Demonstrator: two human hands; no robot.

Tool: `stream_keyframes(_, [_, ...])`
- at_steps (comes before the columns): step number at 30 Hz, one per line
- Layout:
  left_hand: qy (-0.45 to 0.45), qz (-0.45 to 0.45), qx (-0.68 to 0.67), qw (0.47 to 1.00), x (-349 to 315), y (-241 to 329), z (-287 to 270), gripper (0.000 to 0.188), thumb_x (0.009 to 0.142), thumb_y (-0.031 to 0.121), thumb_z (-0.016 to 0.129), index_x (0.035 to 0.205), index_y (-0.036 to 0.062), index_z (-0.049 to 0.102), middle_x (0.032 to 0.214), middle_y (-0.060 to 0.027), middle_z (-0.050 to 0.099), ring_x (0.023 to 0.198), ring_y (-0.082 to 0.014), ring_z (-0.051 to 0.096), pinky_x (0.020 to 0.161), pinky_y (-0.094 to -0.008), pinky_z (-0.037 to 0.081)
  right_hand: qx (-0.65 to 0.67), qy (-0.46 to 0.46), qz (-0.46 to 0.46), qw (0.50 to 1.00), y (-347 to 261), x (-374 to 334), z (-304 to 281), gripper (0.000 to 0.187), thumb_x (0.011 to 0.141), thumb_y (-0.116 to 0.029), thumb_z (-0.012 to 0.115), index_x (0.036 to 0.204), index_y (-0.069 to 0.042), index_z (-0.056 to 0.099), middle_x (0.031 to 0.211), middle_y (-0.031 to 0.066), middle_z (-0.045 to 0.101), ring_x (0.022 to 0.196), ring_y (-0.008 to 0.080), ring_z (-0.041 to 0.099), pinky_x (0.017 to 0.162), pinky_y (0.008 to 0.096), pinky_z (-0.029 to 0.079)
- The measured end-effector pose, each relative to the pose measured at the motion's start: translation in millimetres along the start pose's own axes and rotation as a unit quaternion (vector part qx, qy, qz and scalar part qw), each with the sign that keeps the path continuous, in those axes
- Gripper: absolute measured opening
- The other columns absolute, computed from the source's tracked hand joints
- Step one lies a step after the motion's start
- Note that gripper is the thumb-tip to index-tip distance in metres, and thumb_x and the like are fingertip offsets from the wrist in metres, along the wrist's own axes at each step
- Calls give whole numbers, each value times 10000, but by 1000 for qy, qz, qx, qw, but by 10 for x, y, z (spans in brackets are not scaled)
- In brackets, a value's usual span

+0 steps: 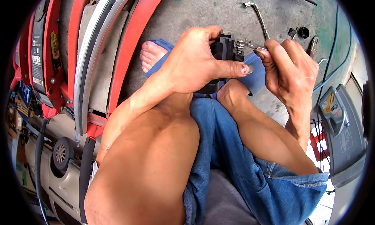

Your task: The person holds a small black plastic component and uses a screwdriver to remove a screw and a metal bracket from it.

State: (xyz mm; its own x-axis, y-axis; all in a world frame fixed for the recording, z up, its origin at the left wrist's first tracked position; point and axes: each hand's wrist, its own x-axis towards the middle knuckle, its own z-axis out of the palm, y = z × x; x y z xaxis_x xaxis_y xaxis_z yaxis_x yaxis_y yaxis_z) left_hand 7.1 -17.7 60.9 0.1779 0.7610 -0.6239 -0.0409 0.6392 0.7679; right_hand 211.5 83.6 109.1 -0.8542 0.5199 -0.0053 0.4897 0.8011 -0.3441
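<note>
My left hand (197,63) grips a black mechanical part (226,47) from its left side, the thumb stretched across its near side. A shiny bolt or spring-like fitting (239,47) sticks out at the part's right. In the closed fingers of my right hand (291,70) is a small metal wrench (254,45), whose far end meets that fitting. Whether its head sits fully around the fitting, I cannot tell. The part is held above the floor between my lower legs, and my left hand hides some of it.
On the concrete floor (218,14) lie an L-shaped wrench (258,18), a black ring-shaped piece (303,32) and pliers (313,46). A blue hose (336,65) runs along the right. Red metal framework (134,45) stands close on my left; a grey machine (343,127) is at right.
</note>
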Motion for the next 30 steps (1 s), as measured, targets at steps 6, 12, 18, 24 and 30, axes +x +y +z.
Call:
stream_keyframes(6, [109, 51, 157, 980, -13, 53, 29, 391, 717, 257, 926, 811, 21, 629, 692, -23, 649, 628, -71, 556, 560, -280, 457, -99, -32, 0, 995, -222, 67, -55, 190, 798, -175, 789, 911, -92, 661, 700, 43, 479, 605, 214, 533, 525, 347, 435])
stream_keyframes(12, [142, 56, 198, 968, 33, 63, 60, 438, 692, 292, 933, 799, 8, 616, 672, -52, 638, 597, -109, 555, 553, -320, 465, -128, -30, 25, 991, -242, 30, -9, 214, 791, -185, 791, 955, -104, 678, 711, 30, 500, 624, 203, 554, 531, 341, 446])
stream_keyframes(18, [119, 30, 184, 975, 25, 96, 24, 485, 664, 318, 895, 819, -63, 638, 780, -275, 675, 782, -425, 701, 697, -467, 541, -127, -27, 11, 992, -183, 90, -78, 228, 794, -201, 800, 974, -120, 686, 715, 26, 508, 638, 203, 565, 540, 341, 461])
stream_keyframes(24, [115, 40, 191, 974, 43, 69, 50, 475, 667, 314, 892, 801, -56, 627, 774, -276, 673, 773, -431, 700, 689, -475, 539, -125, -34, 9, 991, -173, 77, 23, 212, 806, -192, 791, 973, -118, 682, 714, 28, 507, 640, 200, 565, 535, 336, 455])
stream_keyframes(30, [83, 53, 153, 983, 39, 82, 16, 406, 709, 260, 923, 811, 14, 617, 697, -28, 640, 633, -83, 558, 574, -292, 458, -123, 33, -52, 990, -54, 123, 44, 193, 791, -257, 766, 850, -125, 637, 678, 7, 445, 582, 174, 535, 485, 315, 432])
